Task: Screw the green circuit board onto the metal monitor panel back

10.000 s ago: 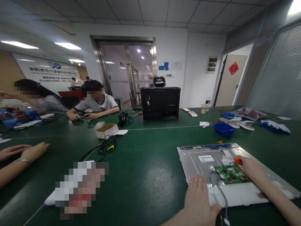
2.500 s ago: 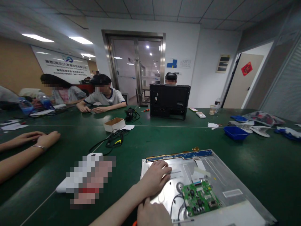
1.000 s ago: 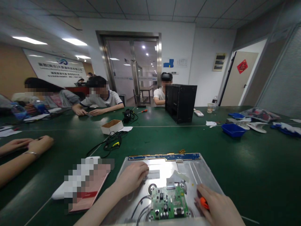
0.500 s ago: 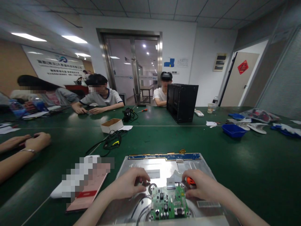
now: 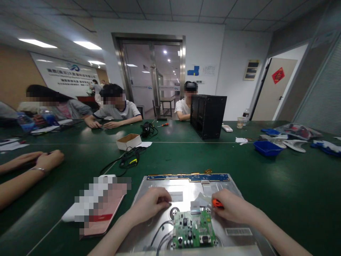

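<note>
A flat metal display panel (image 5: pixel 144 209) lies in front of me, with a green circuit board (image 5: pixel 195 227) on its near half and a narrow blue circuit strip (image 5: pixel 186 177) along its far edge. My left hand (image 5: pixel 157 201) is over the panel, left of the green board. Its thumb and fingertips are drawn together; anything between them is too small to make out. Right of the board, my right hand (image 5: pixel 226 206) is wrapped round an orange-handled screwdriver (image 5: pixel 217 203), whose shaft is hidden. A flat grey ribbon cable (image 5: pixel 195 206) meets the board's far edge.
Left of the panel lie a pink phone-like slab (image 5: pixel 106 213) and a white object (image 5: pixel 92 195), partly pixelated. Beyond are black cables (image 5: pixel 130 158), a small box (image 5: pixel 129 141), a black computer case (image 5: pixel 209 115) and a blue tray (image 5: pixel 268 147). A co-worker's hands (image 5: pixel 49 161) rest at left.
My left fingertips have come together and lifted slightly away from the board. My right fingers have closed round the orange handle and drawn back from the board. The view has shifted slightly.
</note>
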The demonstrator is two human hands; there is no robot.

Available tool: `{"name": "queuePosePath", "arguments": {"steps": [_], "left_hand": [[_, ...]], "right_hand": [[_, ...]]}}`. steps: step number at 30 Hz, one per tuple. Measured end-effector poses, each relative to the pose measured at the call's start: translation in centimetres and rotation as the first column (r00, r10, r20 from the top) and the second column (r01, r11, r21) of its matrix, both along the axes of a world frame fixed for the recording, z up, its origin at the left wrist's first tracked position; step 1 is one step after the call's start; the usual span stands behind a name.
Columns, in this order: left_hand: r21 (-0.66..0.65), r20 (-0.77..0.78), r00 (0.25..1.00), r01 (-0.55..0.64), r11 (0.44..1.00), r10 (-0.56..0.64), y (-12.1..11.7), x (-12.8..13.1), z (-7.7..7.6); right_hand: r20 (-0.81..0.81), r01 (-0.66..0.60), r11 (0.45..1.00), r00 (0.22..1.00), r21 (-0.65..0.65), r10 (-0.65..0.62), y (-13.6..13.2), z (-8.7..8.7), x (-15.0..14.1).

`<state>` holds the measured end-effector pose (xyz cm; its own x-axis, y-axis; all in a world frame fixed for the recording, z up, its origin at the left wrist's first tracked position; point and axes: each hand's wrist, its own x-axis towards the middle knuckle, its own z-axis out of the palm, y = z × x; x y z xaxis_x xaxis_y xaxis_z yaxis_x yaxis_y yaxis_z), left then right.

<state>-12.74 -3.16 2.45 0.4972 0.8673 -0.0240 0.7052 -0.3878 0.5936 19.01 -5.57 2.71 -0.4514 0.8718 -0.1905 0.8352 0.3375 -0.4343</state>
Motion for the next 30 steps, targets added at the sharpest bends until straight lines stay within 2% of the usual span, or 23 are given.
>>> {"name": "queuePosePath", "arguments": {"steps": [6, 12, 15, 18, 23, 26, 30], "left_hand": [[0.068, 0.066, 0.997, -0.035, 0.997, 0.03, -0.1, 0.8, -0.6], [0.044, 0.076, 0.993, -0.097, 0.994, 0.094, -0.3, 0.2, 0.7], [-0.035, 0.088, 0.996, -0.019, 0.999, 0.022, -0.3, -0.6, 1.3], [-0.115, 0.091, 0.994, 0.07, 0.991, -0.06, -0.3, -1.4, 1.3], [-0.2, 0.079, 0.993, 0.101, 0.975, -0.086, -0.2, -1.9, 0.8], [-0.211, 0.08, 0.991, 0.123, 0.97, -0.108, -0.2, -1.9, 1.0], [-0.254, 0.099, 0.975, 0.216, 0.943, -0.197, -0.6, -1.8, 1.5]], "right_hand": [[0.073, -0.015, 1.0, 0.997, 0.023, 0.013, 0.9, -0.3, -0.3], [0.096, -0.06, 0.997, 0.994, 0.048, 0.055, 2.3, 0.3, -1.6], [0.072, -0.114, 0.991, 0.992, 0.07, 0.109, 3.1, 1.2, -3.6], [0.06, -0.181, 0.978, 0.983, 0.102, 0.175, 4.1, 2.1, -6.3], [0.051, -0.215, 0.967, 0.976, 0.137, 0.21, 6.2, 3.0, -8.6], [0.061, -0.228, 0.965, 0.973, 0.131, 0.221, 6.9, 2.8, -9.1], [0.08, -0.265, 0.954, 0.963, 0.138, 0.256, 6.7, 1.6, -10.4]]}}
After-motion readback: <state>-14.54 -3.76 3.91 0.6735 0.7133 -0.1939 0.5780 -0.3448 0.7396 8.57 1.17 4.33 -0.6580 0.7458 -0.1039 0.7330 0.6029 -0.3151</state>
